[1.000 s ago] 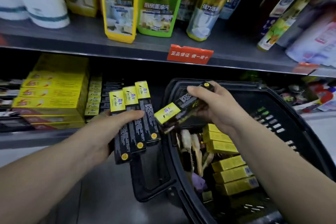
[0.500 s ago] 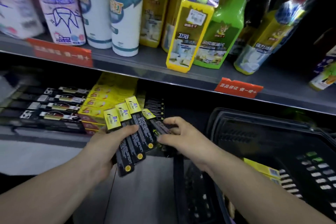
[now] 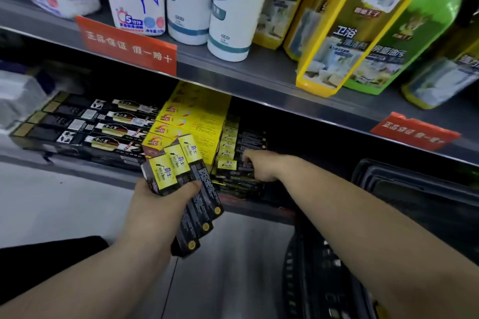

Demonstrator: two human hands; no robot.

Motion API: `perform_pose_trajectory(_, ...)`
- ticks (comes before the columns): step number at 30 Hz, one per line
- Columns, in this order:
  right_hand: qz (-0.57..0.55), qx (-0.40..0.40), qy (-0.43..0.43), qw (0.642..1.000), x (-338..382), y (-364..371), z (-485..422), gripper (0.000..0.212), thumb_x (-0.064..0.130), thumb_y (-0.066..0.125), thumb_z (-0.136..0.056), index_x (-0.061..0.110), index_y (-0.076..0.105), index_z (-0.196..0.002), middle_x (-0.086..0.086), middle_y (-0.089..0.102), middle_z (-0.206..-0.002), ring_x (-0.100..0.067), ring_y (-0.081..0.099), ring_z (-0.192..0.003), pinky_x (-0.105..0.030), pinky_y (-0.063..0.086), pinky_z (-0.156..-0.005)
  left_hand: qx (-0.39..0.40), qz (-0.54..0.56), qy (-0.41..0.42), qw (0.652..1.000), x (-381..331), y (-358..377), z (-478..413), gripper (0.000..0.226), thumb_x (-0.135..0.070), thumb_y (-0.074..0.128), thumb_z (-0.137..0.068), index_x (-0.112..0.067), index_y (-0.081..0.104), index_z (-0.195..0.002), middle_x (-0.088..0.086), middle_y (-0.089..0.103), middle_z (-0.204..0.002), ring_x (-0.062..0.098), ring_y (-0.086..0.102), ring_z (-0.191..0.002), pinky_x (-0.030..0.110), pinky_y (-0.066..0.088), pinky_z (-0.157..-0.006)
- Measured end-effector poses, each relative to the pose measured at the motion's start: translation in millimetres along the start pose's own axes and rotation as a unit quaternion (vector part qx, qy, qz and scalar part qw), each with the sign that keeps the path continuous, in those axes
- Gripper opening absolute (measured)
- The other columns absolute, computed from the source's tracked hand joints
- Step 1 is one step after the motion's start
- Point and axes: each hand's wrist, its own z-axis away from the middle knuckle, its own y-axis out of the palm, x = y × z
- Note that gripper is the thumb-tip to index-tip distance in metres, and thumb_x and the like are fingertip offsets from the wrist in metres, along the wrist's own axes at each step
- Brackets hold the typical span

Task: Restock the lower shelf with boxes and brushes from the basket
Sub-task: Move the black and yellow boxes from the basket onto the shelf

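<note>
Left hand (image 3: pixel 158 204) curled round three fanned black-and-yellow slim cardboard boxes (image 3: pixel 185 189), right hand (image 3: pixel 255 166) fingers bent onto matching stacked box (image 3: pixel 234 166) on grey lower shelf (image 3: pixel 248 208), black plastic basket (image 3: pixel 404 197) at right, red tag (image 3: pixel 127 46) reading 正品保证 假一赔十

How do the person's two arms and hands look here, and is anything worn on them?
Both forearms are bare in the head view: no sleeve shows on either. The left hand and the right hand carry no glove. No ring, watch or bracelet is visible on the hands or wrists. Upper arms and shoulders lie outside the picture, so a short sleeve further up cannot be ruled out.
</note>
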Motion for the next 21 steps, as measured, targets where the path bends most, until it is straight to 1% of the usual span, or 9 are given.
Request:
perform_pose_trajectory(3,0.041,0.005,-0.005,0.999,-4.2,5.2,-11.9,0.054,0.000,0.050,-0.089,0.017,0.033,-0.137,-0.006,0.051,-0.108,-0.020,0.048,-0.080,-0.026,0.037,-0.055,-0.004,0.006,0.006,1.000,-0.1,0.0,-1.8,0.037,-0.013,0.077,-0.073,-0.016,0.060,-0.106,-0.001,0.069,-0.085,0.008,0.066,-0.057,0.018,0.045,-0.034)
perform_pose_trajectory(5,0.049,0.003,0.002,0.999,-5.9,6.4,-16.7,0.062,0.000,0.049,-0.089,0.018,0.025,-0.144,-0.009,0.050,-0.116,-0.020,0.050,-0.081,-0.027,0.041,-0.060,-0.002,0.007,0.007,1.000,-0.8,0.6,-2.2,0.038,-0.012,0.077,-0.074,-0.015,0.059,-0.107,-0.001,0.068,-0.085,0.006,0.065,-0.054,0.016,0.044,-0.033)
perform_pose_trajectory(8,0.059,-0.003,0.008,0.998,-8.1,7.7,-20.2,0.069,0.001,0.047,-0.090,0.018,0.015,-0.148,-0.016,0.047,-0.124,-0.015,0.046,-0.067,-0.024,0.034,-0.047,-0.002,0.011,0.008,1.000,0.2,2.5,-2.9,0.038,-0.010,0.076,-0.073,-0.014,0.058,-0.106,0.001,0.068,-0.086,0.003,0.064,-0.048,0.017,0.044,-0.033)
perform_pose_trajectory(10,0.066,-0.009,0.006,0.998,-9.3,8.5,-20.4,0.069,0.003,0.049,-0.090,0.019,0.015,-0.148,-0.014,0.046,-0.132,-0.017,0.048,-0.073,-0.024,0.032,-0.046,-0.001,0.011,0.008,1.000,1.5,4.6,-2.5,0.037,-0.011,0.077,-0.073,-0.015,0.058,-0.105,0.001,0.068,-0.087,0.002,0.065,-0.048,0.016,0.044,-0.033)
perform_pose_trajectory(12,0.063,-0.013,0.000,0.998,-10.3,9.5,-18.9,0.067,0.005,0.052,-0.089,0.020,0.019,-0.146,-0.012,0.050,-0.127,-0.019,0.050,-0.080,-0.023,0.036,-0.051,0.002,0.009,0.008,1.000,2.9,6.7,-2.4,0.036,-0.012,0.077,-0.073,-0.017,0.058,-0.103,-0.001,0.068,-0.086,0.002,0.064,-0.048,0.015,0.043,-0.033)
perform_pose_trajectory(15,0.050,-0.004,-0.009,0.999,-10.2,10.4,-16.4,0.059,0.009,0.056,-0.089,0.019,0.029,-0.140,-0.009,0.055,-0.109,-0.021,0.052,-0.081,-0.027,0.041,-0.058,0.006,0.006,0.008,1.000,4.5,9.1,-2.4,0.035,-0.015,0.078,-0.072,-0.020,0.059,-0.101,-0.006,0.068,-0.083,0.002,0.065,-0.052,0.014,0.043,-0.034)
perform_pose_trajectory(18,0.040,-0.006,-0.015,0.999,-9.7,10.6,-15.4,0.055,0.010,0.058,-0.089,0.019,0.032,-0.137,-0.009,0.055,-0.111,-0.023,0.054,-0.086,-0.027,0.040,-0.058,0.008,0.003,0.013,1.000,6.0,12.0,-2.4,0.031,-0.016,0.079,-0.071,-0.025,0.059,-0.093,-0.008,0.069,-0.081,0.003,0.065,-0.059,0.015,0.045,-0.037)
perform_pose_trajectory(20,0.031,-0.008,-0.019,0.999,-9.4,9.7,-14.8,0.056,0.012,0.060,-0.088,0.019,0.034,-0.136,-0.007,0.053,-0.107,-0.021,0.051,-0.083,-0.026,0.037,-0.054,0.011,0.001,0.016,1.000,6.8,14.5,-1.1,0.031,-0.016,0.079,-0.071,-0.026,0.059,-0.092,-0.010,0.069,-0.080,0.003,0.066,-0.062,0.018,0.046,-0.045)
perform_pose_trajectory(21,0.029,-0.007,-0.020,0.999,-9.3,9.2,-14.9,0.056,0.012,0.061,-0.087,0.018,0.034,-0.136,-0.007,0.053,-0.107,-0.021,0.051,-0.083,-0.026,0.037,-0.054,0.012,0.000,0.017,1.000,7.0,15.6,-0.6,0.031,-0.016,0.079,-0.071,-0.026,0.059,-0.093,-0.010,0.069,-0.081,0.004,0.066,-0.065,0.019,0.046,-0.050)
